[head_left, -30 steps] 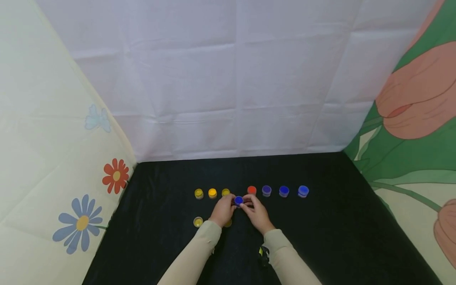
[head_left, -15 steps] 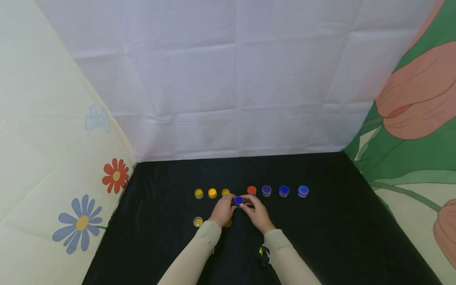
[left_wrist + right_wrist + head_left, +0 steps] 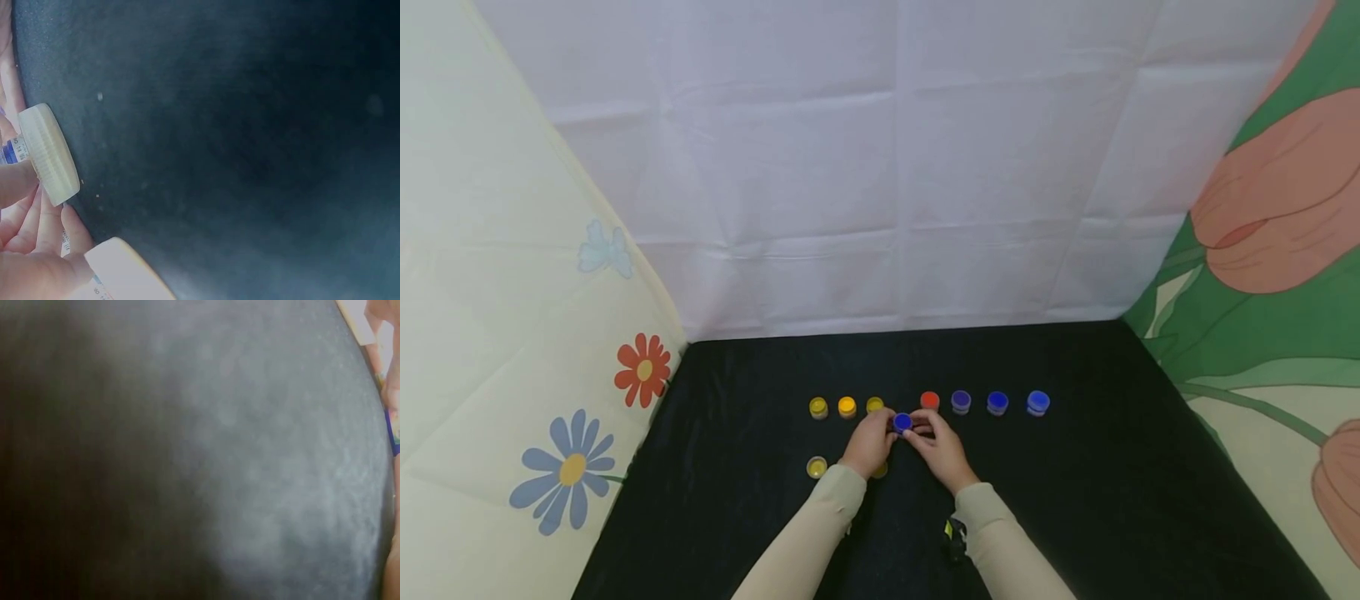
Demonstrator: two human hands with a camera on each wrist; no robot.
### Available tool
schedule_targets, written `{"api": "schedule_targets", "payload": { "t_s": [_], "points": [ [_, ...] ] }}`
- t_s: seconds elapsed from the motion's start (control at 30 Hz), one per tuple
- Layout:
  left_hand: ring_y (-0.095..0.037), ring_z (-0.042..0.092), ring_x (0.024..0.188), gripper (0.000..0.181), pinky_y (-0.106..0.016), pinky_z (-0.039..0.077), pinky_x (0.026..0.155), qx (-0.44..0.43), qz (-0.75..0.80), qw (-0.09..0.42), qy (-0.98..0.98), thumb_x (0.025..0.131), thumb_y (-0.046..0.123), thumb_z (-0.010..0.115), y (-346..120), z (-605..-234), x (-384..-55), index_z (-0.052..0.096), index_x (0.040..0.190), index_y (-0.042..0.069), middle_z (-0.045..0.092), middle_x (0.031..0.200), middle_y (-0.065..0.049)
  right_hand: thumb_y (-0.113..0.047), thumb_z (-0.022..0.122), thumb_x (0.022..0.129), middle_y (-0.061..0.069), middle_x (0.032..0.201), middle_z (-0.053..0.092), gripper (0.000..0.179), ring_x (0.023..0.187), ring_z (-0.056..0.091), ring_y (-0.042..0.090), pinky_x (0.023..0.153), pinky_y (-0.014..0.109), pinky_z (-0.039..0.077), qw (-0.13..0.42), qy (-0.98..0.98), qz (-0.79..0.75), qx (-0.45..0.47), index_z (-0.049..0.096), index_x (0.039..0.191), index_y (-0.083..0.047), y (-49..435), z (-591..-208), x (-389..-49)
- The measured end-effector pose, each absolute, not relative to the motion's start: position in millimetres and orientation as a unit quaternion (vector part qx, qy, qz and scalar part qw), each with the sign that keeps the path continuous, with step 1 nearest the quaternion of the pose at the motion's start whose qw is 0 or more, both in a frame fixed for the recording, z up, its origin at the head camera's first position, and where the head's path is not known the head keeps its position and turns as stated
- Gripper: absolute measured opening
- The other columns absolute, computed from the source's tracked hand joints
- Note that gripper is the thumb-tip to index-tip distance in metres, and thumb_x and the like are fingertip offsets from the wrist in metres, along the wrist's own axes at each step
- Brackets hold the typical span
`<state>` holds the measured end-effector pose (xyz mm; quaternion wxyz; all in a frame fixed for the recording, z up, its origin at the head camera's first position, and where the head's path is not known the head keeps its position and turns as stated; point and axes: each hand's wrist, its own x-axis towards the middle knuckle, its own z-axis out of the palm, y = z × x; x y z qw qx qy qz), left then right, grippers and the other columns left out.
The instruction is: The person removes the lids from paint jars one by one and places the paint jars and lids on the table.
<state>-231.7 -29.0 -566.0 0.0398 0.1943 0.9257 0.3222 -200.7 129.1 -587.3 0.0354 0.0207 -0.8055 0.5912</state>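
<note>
Near the middle of the black table, both hands hold one small jar (image 3: 902,423) with a blue lid. My left hand (image 3: 867,442) grips its left side, while the thumb and fingers of my right hand (image 3: 943,450) pinch it from the right. Close behind the left hand is a yellow-lidded jar (image 3: 875,405), and a red-lidded jar (image 3: 929,401) stands just beyond the right fingers. Under the left wrist, another yellowish jar (image 3: 880,472) is partly hidden. In the left wrist view, a pale yellow ribbed lid (image 3: 51,155) lies beside the fingers.
A back row continues with an orange-yellow-lidded jar (image 3: 847,407) and a darker yellow one (image 3: 818,407) on the left. To the right are purple (image 3: 961,402), blue (image 3: 997,403) and lighter blue (image 3: 1038,403) lidded jars. A clear-rimmed yellow jar (image 3: 817,467) sits nearer, at left.
</note>
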Motion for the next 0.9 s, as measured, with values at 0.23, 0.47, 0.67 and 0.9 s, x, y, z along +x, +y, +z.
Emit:
{"api": "schedule_targets", "payload": {
  "t_s": [0.23,0.47,0.67,0.9],
  "points": [
    [-0.025,0.064,0.097,0.017,-0.040,0.054,0.089,0.197,0.321,0.029,0.926,0.097,0.002,0.067,-28.8,-563.4,-228.5,0.062,0.113,0.002,0.065,0.104,-0.011,-0.007,0.067,0.097,0.014,0.122,0.064,0.027,0.106,0.063,0.028,0.090,0.041,0.055,0.049,-0.807,0.587,0.037,0.066,0.124,-0.005,129.7,-586.5,-199.4],
    [-0.024,0.064,0.097,0.019,-0.040,0.054,0.089,0.192,0.318,0.037,0.928,0.096,0.002,0.067,-27.9,-563.6,-228.9,0.062,0.114,0.002,0.065,0.105,-0.011,-0.009,0.070,0.096,0.016,0.122,0.064,0.032,0.107,0.064,0.031,0.091,0.042,0.055,0.045,-0.798,0.601,0.021,0.062,0.126,-0.001,128.5,-587.0,-199.8],
    [-0.024,0.064,0.096,0.018,-0.041,0.054,0.089,0.191,0.320,0.037,0.927,0.097,0.002,0.067,-27.9,-564.2,-228.9,0.062,0.114,0.002,0.065,0.104,-0.010,-0.008,0.071,0.095,0.015,0.119,0.065,0.027,0.105,0.064,0.030,0.089,0.041,0.056,0.048,-0.799,0.599,0.019,0.063,0.120,-0.002,127.4,-587.7,-200.5],
    [-0.025,0.063,0.095,0.018,-0.041,0.054,0.089,0.194,0.318,0.033,0.928,0.096,0.001,0.067,-28.0,-563.7,-228.3,0.062,0.113,0.002,0.064,0.103,-0.011,-0.009,0.067,0.098,0.012,0.121,0.064,0.024,0.105,0.064,0.026,0.090,0.040,0.054,0.040,-0.806,0.591,0.024,0.065,0.122,-0.006,130.6,-587.3,-200.4]
  ]
}}
